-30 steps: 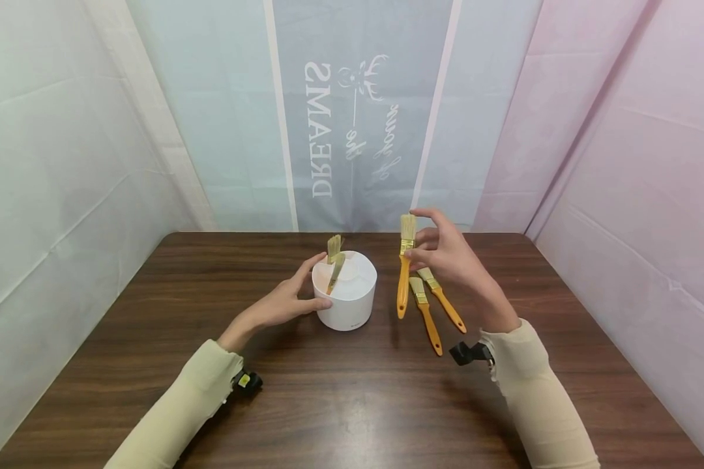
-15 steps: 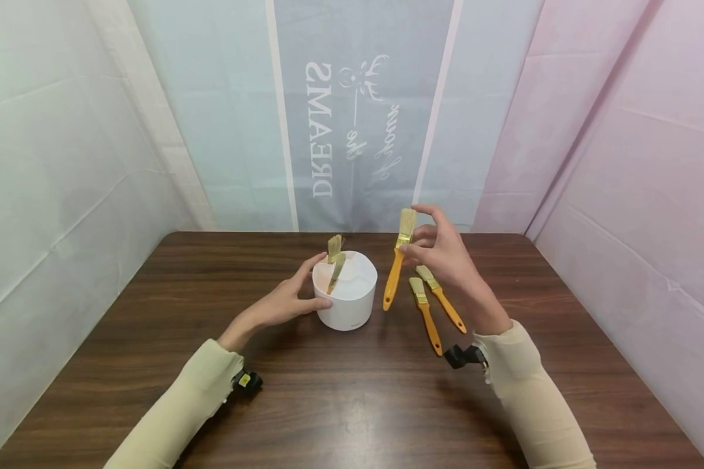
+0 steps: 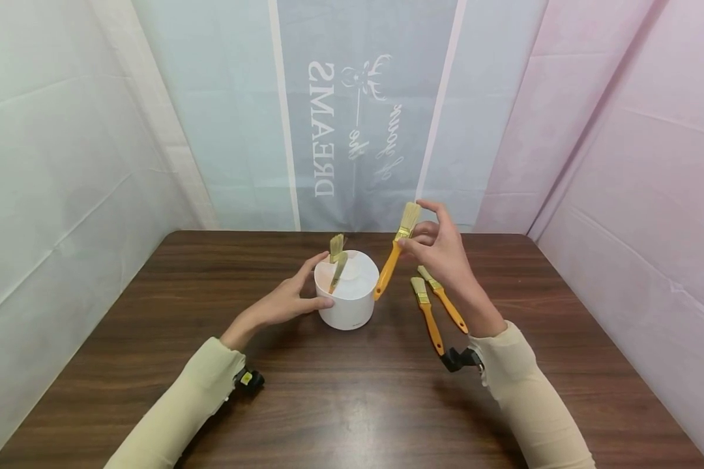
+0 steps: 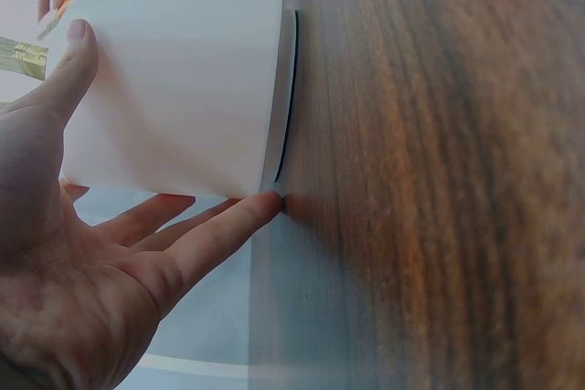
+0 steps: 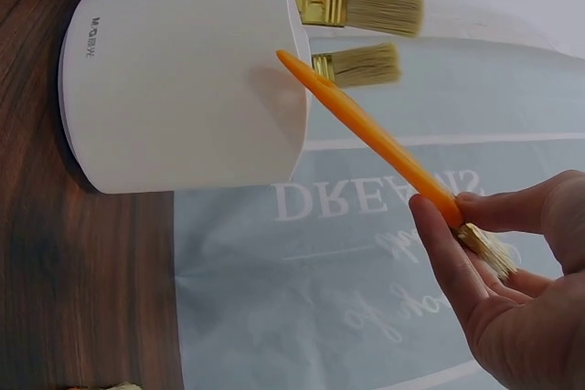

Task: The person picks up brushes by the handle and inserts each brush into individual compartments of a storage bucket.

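My left hand (image 3: 281, 301) grips the white desk organizer (image 3: 347, 314) by its left side, thumb at the front and fingers round the back. Two paintbrushes stand in its left part, one flat-on (image 3: 337, 246) and one leaning (image 3: 338, 270), bristles upward. With thumb and fingers, my right hand (image 3: 446, 254) pinches a yellow-handled paintbrush (image 3: 389, 270) near its metal collar. This brush is tilted, bristles up, its handle end right at the organizer's right rim. In the right wrist view, the orange-yellow handle (image 5: 379, 139) overlaps the organizer's top edge (image 5: 294, 116).
Two more yellow-handled paintbrushes, a nearer one (image 3: 429, 322) and a farther one (image 3: 448, 306), lie on the dark wooden table (image 3: 340, 404) right of the organizer. A grey-blue printed cloth (image 3: 358, 130) hangs behind the table, with pale cloth at both sides.
My right hand has moved slightly up and left, tilting the paintbrush so its handle end swings left to the organizer's rim. The left hand stays on the organizer.
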The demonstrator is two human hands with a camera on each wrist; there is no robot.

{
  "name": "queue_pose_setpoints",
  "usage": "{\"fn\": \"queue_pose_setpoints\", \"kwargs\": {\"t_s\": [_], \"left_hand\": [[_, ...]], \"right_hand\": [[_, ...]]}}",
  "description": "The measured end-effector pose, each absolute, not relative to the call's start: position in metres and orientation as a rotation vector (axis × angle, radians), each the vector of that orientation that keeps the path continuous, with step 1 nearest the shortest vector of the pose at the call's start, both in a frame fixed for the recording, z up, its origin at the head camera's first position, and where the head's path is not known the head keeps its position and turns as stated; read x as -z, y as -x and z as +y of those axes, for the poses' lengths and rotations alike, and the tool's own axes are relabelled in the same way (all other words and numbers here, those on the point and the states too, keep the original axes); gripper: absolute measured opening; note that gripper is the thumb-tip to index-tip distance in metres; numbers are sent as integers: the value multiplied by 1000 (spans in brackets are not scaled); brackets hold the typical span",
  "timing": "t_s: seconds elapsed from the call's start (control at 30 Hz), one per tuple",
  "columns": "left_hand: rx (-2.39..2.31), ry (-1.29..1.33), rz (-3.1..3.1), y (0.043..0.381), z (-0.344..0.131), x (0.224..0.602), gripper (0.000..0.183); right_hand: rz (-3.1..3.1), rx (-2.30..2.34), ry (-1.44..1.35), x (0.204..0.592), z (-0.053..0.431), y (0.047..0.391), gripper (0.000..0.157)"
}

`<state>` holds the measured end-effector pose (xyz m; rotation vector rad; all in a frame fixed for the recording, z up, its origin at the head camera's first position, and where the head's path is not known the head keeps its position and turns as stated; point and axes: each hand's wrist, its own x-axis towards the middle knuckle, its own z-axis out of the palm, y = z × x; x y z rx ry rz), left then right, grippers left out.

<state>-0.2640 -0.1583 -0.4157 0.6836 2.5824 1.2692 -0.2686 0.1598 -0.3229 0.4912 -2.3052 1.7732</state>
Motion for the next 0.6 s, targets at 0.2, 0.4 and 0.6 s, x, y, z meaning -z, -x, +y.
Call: {"fn": "queue_pose_setpoints", "kwargs": {"t_s": [0.2, 0.4, 0.6], "left_hand": [[-1260, -669, 2584, 264, -158, 416, 98], [-1267, -671, 2576, 262, -158, 415, 97], [-1268, -681, 2585, 264, -158, 415, 98]], "right_hand": [[-2250, -1760, -489, 325, 156, 268, 77], [-2193, -1792, -475, 324, 154, 266, 79], [-2148, -1757, -476, 324, 153, 266, 78]]}}
